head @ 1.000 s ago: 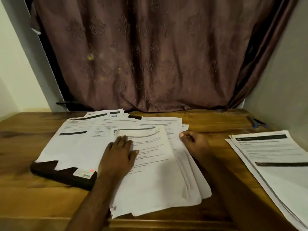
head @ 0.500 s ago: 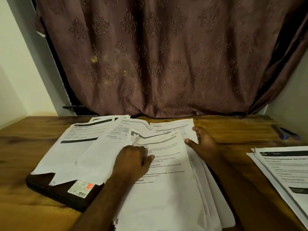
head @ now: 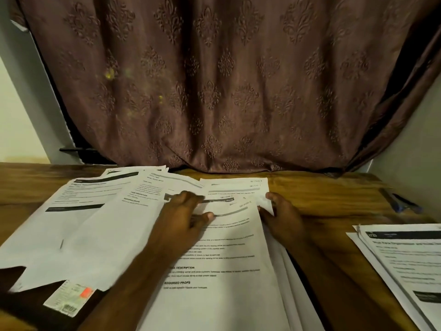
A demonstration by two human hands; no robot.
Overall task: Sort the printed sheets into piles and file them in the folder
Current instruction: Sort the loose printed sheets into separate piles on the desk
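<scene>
A stack of printed sheets [head: 226, 259] lies in the middle of the wooden table [head: 322, 194]. My left hand [head: 183, 218] rests flat on the stack's upper part, fingers straight and thumb pressing the top sheet. At the stack's upper right corner, my right hand [head: 284, 218] pinches a sheet corner between thumb and fingers. More printed sheets [head: 78, 223] are spread to the left, partly covering a dark folder [head: 14, 304] with a white label sticker [head: 69, 299]. A separate pile of sheets [head: 405, 259] lies at the right edge.
A patterned brown curtain [head: 214, 91] hangs right behind the table. Pens [head: 401, 204] lie at the far right near the wall. Bare wood shows between the middle stack and the right pile.
Both hands slid up the middle stack toward its top edge. My right hand went from resting beside the sheets to pinching their upper right corner. The view moved closer.
</scene>
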